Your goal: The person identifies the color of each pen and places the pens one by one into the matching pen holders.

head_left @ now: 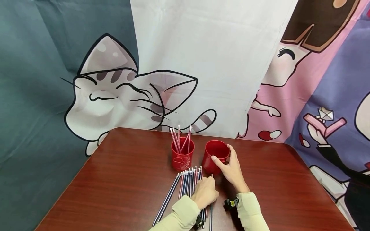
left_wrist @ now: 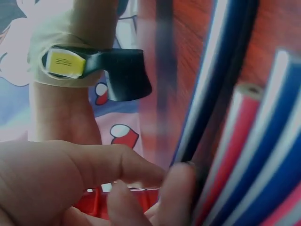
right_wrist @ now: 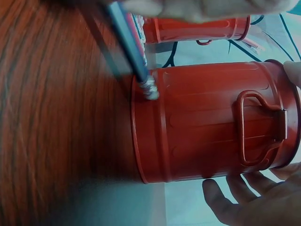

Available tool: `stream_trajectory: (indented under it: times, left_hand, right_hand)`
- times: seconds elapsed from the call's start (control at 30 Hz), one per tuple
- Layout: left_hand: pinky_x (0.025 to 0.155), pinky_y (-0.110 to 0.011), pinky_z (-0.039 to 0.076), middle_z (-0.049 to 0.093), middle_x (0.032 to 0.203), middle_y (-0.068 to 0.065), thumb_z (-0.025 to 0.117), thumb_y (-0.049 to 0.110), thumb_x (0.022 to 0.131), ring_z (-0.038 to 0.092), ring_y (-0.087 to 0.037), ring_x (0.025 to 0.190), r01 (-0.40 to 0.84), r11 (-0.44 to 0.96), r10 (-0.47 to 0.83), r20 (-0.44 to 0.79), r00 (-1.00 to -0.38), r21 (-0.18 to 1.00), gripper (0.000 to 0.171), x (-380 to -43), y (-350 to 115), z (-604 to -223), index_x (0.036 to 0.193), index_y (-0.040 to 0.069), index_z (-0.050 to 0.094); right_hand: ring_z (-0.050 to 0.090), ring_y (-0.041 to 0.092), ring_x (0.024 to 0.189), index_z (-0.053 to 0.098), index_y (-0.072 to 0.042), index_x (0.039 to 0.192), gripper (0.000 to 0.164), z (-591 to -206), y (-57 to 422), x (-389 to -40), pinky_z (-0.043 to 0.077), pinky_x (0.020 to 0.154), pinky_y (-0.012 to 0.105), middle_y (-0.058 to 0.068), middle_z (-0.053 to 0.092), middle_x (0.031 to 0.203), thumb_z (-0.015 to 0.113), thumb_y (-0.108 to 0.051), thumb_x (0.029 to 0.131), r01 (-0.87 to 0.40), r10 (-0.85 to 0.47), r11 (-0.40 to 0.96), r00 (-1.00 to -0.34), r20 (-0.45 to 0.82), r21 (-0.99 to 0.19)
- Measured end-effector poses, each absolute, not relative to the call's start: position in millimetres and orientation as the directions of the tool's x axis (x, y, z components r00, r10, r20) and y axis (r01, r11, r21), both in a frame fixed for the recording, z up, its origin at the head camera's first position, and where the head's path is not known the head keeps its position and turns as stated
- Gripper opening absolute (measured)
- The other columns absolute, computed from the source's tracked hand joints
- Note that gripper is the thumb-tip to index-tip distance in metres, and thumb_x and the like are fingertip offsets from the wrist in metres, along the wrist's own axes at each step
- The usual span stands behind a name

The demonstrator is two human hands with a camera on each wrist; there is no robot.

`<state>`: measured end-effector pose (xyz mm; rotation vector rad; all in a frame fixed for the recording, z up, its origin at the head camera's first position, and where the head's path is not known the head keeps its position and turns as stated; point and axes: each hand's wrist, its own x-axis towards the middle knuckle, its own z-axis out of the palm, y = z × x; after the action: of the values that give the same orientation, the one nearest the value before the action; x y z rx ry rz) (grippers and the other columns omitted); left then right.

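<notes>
My left hand (head_left: 206,192) is over a row of striped pencils (head_left: 188,181), pinching a dark blue pencil (left_wrist: 204,80) between thumb and fingertip. That pencil's eraser end (right_wrist: 149,89) appears just in front of a red bucket-shaped cup (right_wrist: 207,122) in the right wrist view. My right hand (head_left: 232,168) grips this upright cup near its rim, the thumb on the near side and the fingers around the right. A wire handle (right_wrist: 242,127) shows on the cup's side. Part of the left hand's grip is blurred.
A second red cup (head_left: 182,162) stands to the left with several pink pencils (head_left: 177,141) upright in it. Dark pencils (head_left: 166,199) lie at the row's left side on the brown table (head_left: 115,179). A printed cloth (head_left: 214,64) hangs behind the table.
</notes>
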<state>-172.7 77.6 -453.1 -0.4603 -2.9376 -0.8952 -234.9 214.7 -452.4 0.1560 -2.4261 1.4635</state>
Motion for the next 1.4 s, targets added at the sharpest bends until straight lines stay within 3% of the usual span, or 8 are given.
stream_trajectory:
  times: [0.27,0.43,0.63,0.83,1.03,1.27,1.4]
  left_hand:
    - [0.040,-0.028,0.032,0.042,0.046,0.002,0.062,0.011,0.067,0.041,-0.015,0.045,0.286,0.722,0.276,0.117,-0.954,0.631,0.025,-167.4,70.0,-443.6,0.049,0.015,0.045]
    - [0.047,-0.028,0.037,0.044,0.055,0.000,0.062,0.012,0.071,0.045,-0.016,0.051,0.291,0.685,0.287,0.120,-0.950,0.668,0.012,-163.9,64.8,-442.5,0.066,0.010,0.051]
    - [0.042,-0.021,0.033,0.041,0.053,0.005,0.057,0.009,0.076,0.038,-0.007,0.046,0.358,0.602,0.301,0.212,-0.930,0.714,0.008,-161.6,59.1,-447.1,0.074,0.008,0.049]
    - [0.041,-0.015,0.032,0.040,0.050,0.012,0.055,0.008,0.078,0.035,0.002,0.044,0.419,0.501,0.314,0.292,-0.904,0.757,0.006,-156.8,50.5,-445.8,0.081,0.006,0.050]
    - [0.043,-0.013,0.033,0.041,0.052,0.012,0.055,0.009,0.080,0.036,0.003,0.045,0.467,0.491,0.341,0.331,-0.880,0.736,0.006,-153.9,40.2,-441.4,0.085,0.006,0.052]
    - [0.051,-0.010,0.040,0.054,0.065,0.009,0.056,0.008,0.085,0.046,0.005,0.055,0.523,0.427,0.341,0.405,-0.849,0.738,0.004,-155.2,30.7,-437.2,0.086,0.008,0.052]
    - [0.058,-0.012,0.045,0.057,0.076,0.003,0.055,0.010,0.089,0.052,0.000,0.065,0.578,0.368,0.321,0.484,-0.814,0.728,0.007,-161.5,26.9,-426.7,0.094,0.008,0.051]
  right_hand:
    - [0.055,0.028,0.097,0.023,-0.008,0.141,0.080,-442.8,212.1,-228.0,0.049,0.076,0.020,0.017,0.041,0.132,0.069,-0.032,0.080,-0.238,0.047,0.475,-0.954,0.295,-0.847]
    - [0.055,0.026,0.098,0.023,-0.012,0.142,0.081,-452.1,215.4,-232.9,0.049,0.077,0.022,0.013,0.042,0.131,0.070,-0.036,0.079,-0.229,0.052,0.477,-0.956,0.288,-0.848]
    - [0.055,0.023,0.097,0.025,-0.014,0.140,0.081,-454.7,216.5,-235.2,0.050,0.079,0.030,0.010,0.043,0.130,0.070,-0.040,0.078,-0.241,0.054,0.487,-0.951,0.304,-0.839]
    - [0.056,0.022,0.096,0.025,-0.014,0.140,0.081,-454.6,216.5,-235.1,0.050,0.078,0.030,0.008,0.043,0.130,0.070,-0.040,0.078,-0.240,0.055,0.488,-0.951,0.304,-0.839]
    - [0.056,0.023,0.096,0.025,-0.015,0.141,0.081,-454.9,216.1,-234.9,0.050,0.078,0.029,0.011,0.043,0.131,0.070,-0.040,0.078,-0.241,0.049,0.484,-0.952,0.301,-0.841]
    - [0.057,0.026,0.096,0.025,-0.015,0.140,0.081,-454.8,216.1,-235.0,0.051,0.079,0.035,0.013,0.043,0.131,0.071,-0.039,0.078,-0.245,0.051,0.473,-0.951,0.304,-0.846]
    - [0.057,0.025,0.095,0.025,-0.014,0.141,0.080,-452.0,216.5,-235.1,0.050,0.080,0.034,0.013,0.042,0.132,0.070,-0.036,0.079,-0.237,0.050,0.495,-0.953,0.300,-0.836]
